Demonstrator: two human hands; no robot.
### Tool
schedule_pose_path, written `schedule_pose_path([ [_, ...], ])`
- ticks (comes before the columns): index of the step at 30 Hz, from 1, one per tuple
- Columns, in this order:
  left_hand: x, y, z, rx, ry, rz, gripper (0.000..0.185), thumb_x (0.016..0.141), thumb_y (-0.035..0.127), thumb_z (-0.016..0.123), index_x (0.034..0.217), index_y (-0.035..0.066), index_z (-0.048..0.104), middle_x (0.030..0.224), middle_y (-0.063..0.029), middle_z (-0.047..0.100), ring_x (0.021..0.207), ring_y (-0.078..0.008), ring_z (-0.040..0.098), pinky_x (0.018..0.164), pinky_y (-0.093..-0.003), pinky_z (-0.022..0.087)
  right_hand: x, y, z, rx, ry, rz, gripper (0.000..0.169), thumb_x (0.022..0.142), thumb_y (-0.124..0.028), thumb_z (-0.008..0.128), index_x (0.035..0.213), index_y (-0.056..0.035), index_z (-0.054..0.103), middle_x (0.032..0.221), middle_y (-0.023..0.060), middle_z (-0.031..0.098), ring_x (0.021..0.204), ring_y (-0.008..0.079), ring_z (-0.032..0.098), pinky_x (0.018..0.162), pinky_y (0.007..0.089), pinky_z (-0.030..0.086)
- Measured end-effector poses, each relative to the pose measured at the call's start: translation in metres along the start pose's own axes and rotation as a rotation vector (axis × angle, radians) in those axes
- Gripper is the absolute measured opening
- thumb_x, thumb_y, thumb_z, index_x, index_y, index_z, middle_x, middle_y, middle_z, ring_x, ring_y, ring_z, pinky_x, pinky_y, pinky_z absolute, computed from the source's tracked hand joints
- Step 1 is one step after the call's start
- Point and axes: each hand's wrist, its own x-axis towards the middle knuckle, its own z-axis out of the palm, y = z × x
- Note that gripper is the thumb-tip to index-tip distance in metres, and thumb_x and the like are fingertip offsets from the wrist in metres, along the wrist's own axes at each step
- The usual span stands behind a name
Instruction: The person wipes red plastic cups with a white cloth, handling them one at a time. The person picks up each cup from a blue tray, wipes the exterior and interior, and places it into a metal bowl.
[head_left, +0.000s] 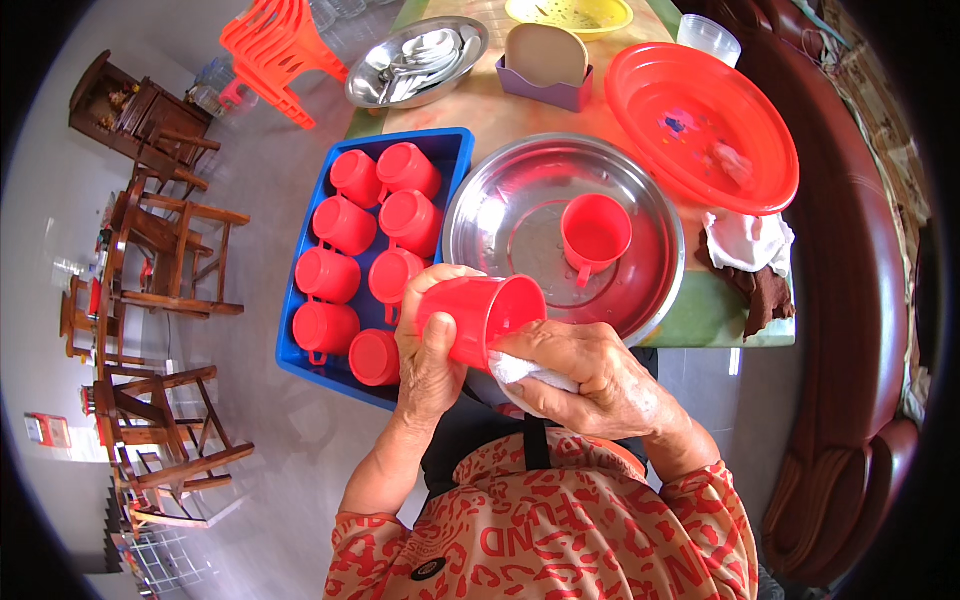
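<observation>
My left hand (431, 352) grips a red plastic cup (469, 315) by its outside, tilted with its mouth towards the right. A white cloth (529, 371) is bunched in my right hand (600, 379), pressed at the cup's rim; the fingertips are partly hidden at its mouth. Just beyond stands a wide stainless steel basin (517, 180) with one red cup (596, 229) inside, mouth up, its handle towards me. To the left, a blue plastic tray (289, 330) holds several red cups (345, 225) turned upside down.
A red plastic basin (776, 172) lies at the back right, above a white cloth (750, 240) and a brown cloth (761, 296). Farther back are a steel bowl of spoons (360, 82), a purple holder (544, 90), a yellow strainer (577, 19) and clear plastic cups (709, 41).
</observation>
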Motion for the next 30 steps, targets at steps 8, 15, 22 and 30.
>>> schedule_pose_path([
  [8, -0.002, -0.003, 0.0, 0.068, 0.007, 0.088, 0.066, 0.088, 0.055, 0.057, 0.125, 0.004, 0.04, 0.12, -0.0138, 0.051, 0.11, -0.0235, 0.053, 0.097, -0.0375, 0.044, 0.005, -0.014, 0.008, 0.502, 0.167, 0.463, 0.026, 0.091, -0.017, 0.061, 0.11, 0.0013, 0.06, 0.084, 0.0031, 0.062, 0.073, 0.0081, 0.057, 0.062, 0.0247, 0.046],
  [15, -0.004, -0.005, 0.004, -0.093, 0.038, 0.06, 0.063, 0.086, 0.047, 0.065, 0.125, 0.004, 0.042, 0.12, -0.0122, 0.05, 0.111, -0.021, 0.053, 0.096, -0.0351, 0.044, 0.01, -0.012, 0.015, 0.473, 0.297, 0.35, 0.024, 0.089, -0.016, 0.064, 0.105, 0.001, 0.059, 0.089, 0.004, 0.063, 0.079, 0.0094, 0.058, 0.069, 0.0248, 0.048],
  [22, -0.003, 0.011, -0.001, -0.224, 0.031, -0.107, 0.055, 0.093, 0.048, 0.053, 0.124, 0.004, 0.042, 0.116, -0.0106, 0.055, 0.108, -0.0195, 0.056, 0.093, -0.0327, 0.046, 0.008, 0.001, 0.005, -0.048, 0.011, -0.222, 0.026, 0.076, -0.004, 0.064, 0.101, 0.0002, 0.062, 0.097, 0.0132, 0.066, 0.088, 0.0268, 0.064, 0.078, 0.037, 0.051],
  [30, -0.008, 0.019, -0.003, -0.318, 0.034, -0.269, 0.049, 0.096, 0.046, 0.048, 0.124, 0.006, 0.043, 0.108, -0.0078, 0.058, 0.088, -0.0158, 0.059, 0.067, -0.0286, 0.05, 0.026, 0.012, 0.002, -0.697, 0.128, -0.559, 0.033, 0.06, -0.008, 0.07, 0.093, -0.0071, 0.067, 0.103, 0.0062, 0.065, 0.08, 0.0225, 0.059, 0.065, 0.0321, 0.052],
])
